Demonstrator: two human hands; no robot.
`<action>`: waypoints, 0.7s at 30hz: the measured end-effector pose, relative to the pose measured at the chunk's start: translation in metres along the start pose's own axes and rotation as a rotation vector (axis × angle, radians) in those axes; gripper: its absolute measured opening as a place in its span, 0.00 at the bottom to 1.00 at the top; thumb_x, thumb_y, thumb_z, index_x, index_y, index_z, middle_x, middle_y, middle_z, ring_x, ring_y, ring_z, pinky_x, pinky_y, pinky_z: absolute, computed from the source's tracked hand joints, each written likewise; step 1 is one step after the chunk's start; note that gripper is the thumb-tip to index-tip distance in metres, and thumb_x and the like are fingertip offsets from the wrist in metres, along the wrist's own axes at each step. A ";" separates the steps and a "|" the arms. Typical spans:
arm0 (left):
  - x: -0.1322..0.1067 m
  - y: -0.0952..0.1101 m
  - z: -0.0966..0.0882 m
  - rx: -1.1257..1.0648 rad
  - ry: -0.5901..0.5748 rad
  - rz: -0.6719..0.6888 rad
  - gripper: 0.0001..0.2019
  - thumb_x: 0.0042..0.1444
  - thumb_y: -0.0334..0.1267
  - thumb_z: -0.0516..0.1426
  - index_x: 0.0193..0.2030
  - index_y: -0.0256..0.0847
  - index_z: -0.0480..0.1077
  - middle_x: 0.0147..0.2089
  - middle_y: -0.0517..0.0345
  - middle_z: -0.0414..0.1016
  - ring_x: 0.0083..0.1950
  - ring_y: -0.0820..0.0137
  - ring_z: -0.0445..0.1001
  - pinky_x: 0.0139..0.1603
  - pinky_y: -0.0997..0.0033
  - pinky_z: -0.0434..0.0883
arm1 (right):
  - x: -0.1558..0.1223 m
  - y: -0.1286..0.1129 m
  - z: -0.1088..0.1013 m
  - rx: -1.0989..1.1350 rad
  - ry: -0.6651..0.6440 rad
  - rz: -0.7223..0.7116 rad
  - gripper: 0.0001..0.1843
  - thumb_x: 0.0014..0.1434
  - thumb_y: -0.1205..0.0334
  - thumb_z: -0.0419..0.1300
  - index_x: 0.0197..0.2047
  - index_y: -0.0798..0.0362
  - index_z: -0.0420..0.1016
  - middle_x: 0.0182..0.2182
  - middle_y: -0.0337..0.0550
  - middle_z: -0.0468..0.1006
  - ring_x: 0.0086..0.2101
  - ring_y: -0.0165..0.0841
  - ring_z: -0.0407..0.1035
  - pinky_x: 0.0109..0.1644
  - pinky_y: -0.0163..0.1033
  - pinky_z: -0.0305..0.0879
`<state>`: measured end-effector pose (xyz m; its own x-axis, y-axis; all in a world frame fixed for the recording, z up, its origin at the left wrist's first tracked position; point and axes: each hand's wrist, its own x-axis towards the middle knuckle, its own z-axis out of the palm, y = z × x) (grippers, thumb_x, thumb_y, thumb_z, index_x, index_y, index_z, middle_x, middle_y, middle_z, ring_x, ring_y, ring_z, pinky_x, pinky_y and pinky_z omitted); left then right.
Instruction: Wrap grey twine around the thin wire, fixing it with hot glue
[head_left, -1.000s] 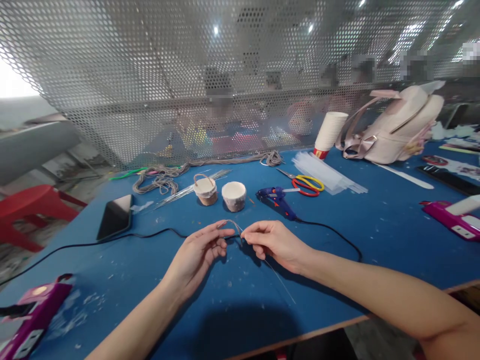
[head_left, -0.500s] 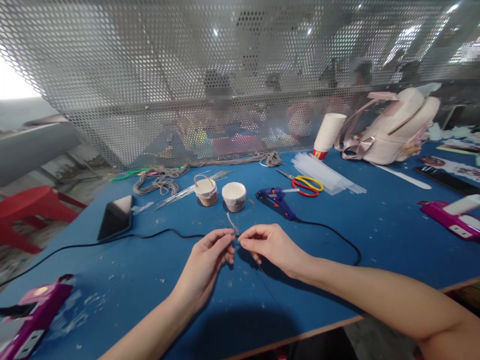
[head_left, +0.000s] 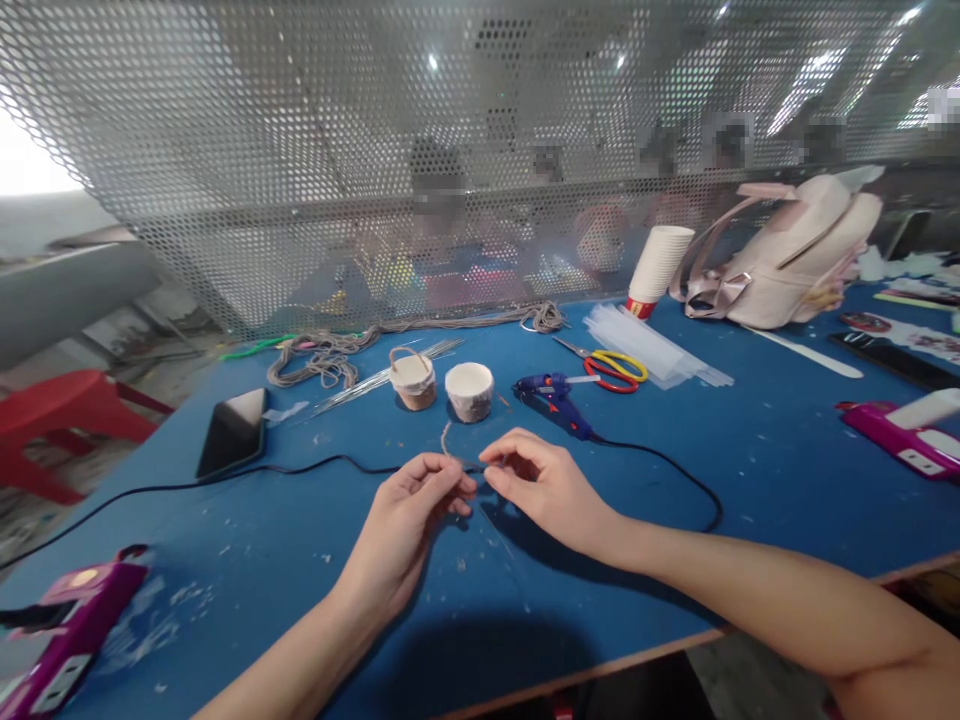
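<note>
A short piece of grey-brown cord (head_left: 446,438) stands up from the fingertips of my left hand (head_left: 412,510), which pinches it. My right hand (head_left: 544,490) is close beside it, thumb and index finger closed around the cord's other end; the exact grip is small and partly hidden. A thin wire-like strand (head_left: 495,525) trails below the fingers over the table. Just beyond my hands stand two small white-topped cups, a plain cup (head_left: 470,395) and a cup with a cord handle (head_left: 413,383).
On the blue table (head_left: 300,620) lie a glue gun (head_left: 555,400), scissors (head_left: 611,372), a phone (head_left: 232,432), wires (head_left: 367,385), grey cord (head_left: 319,362), plastic strips (head_left: 652,345) and purple power strips (head_left: 71,630). Stacked paper cups (head_left: 661,265) and a backpack (head_left: 795,255) stand at the back.
The cord's free end has swung left and now curves upward from my left fingertips. My right fingers have loosened slightly and moved a little apart from my left hand.
</note>
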<state>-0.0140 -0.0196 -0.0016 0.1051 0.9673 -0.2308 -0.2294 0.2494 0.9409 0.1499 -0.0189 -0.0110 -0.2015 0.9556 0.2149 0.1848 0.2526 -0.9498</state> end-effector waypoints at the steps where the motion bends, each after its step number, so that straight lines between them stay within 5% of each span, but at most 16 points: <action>1: 0.000 0.001 0.000 -0.006 -0.007 -0.012 0.08 0.46 0.38 0.64 0.27 0.36 0.71 0.26 0.56 0.75 0.26 0.73 0.70 0.31 0.74 0.68 | 0.001 0.000 -0.001 0.011 -0.004 0.008 0.07 0.54 0.64 0.59 0.37 0.54 0.73 0.35 0.42 0.72 0.31 0.28 0.64 0.33 0.33 0.62; 5: -0.002 0.003 0.002 -0.039 -0.033 -0.048 0.09 0.45 0.38 0.65 0.28 0.36 0.72 0.25 0.58 0.73 0.27 0.72 0.72 0.33 0.72 0.70 | 0.006 0.005 0.002 0.114 -0.130 0.146 0.13 0.52 0.63 0.60 0.43 0.55 0.72 0.35 0.42 0.74 0.30 0.28 0.65 0.35 0.34 0.63; 8: -0.002 0.001 0.002 -0.045 -0.054 -0.073 0.09 0.44 0.38 0.65 0.28 0.36 0.71 0.24 0.59 0.72 0.25 0.72 0.72 0.31 0.72 0.71 | 0.007 0.006 0.005 0.170 -0.172 0.225 0.09 0.52 0.63 0.61 0.37 0.56 0.74 0.27 0.38 0.74 0.27 0.27 0.65 0.33 0.34 0.63; 21: -0.005 -0.002 0.004 -0.077 0.011 -0.047 0.10 0.46 0.37 0.64 0.34 0.36 0.71 0.20 0.67 0.60 0.21 0.79 0.57 0.20 0.80 0.56 | -0.001 -0.002 0.000 0.117 -0.094 0.150 0.07 0.53 0.61 0.60 0.32 0.55 0.77 0.24 0.37 0.74 0.25 0.27 0.63 0.30 0.33 0.59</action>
<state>-0.0106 -0.0251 -0.0017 0.1073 0.9549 -0.2768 -0.2987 0.2965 0.9071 0.1497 -0.0207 -0.0092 -0.2697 0.9615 0.0519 0.1075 0.0836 -0.9907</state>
